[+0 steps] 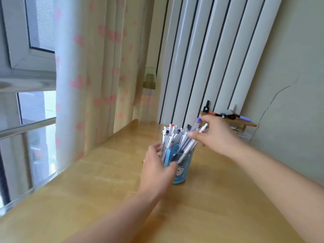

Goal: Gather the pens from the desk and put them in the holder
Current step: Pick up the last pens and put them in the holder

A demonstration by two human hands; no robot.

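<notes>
The holder [182,165] is a clear blue cup that stands upright on the wooden desk [105,181], a little to the right of the middle of the view. It is full of pens [175,135], most of them white or clear, and their tops fan out above the rim.

The left hand [156,165] comes in from 6 o'clock and wraps around the holder at its 9 o'clock side. Its thumb lies across the front wall and its fingers curl behind the cup, so it grips the holder. A ring [144,160] shows on one finger.

The right hand [215,135] comes in from 4 o'clock and is at the 2 o'clock side of the holder, at the height of the pen tops. Its fingers are curled around a few pens. One is a white pen with a red mark [203,128] and another is a clear pen with a purple cap [197,122]. Their lower ends slant down into the holder.

At 1 o'clock from the holder, a small wooden shelf [245,122] is fixed low on the wall, and some more pens and markers [226,115] lie on it. Behind the desk stand white vertical panels [210,58], and at 10 o'clock hangs a curtain with pink hearts [91,76] beside a window [35,106].
</notes>
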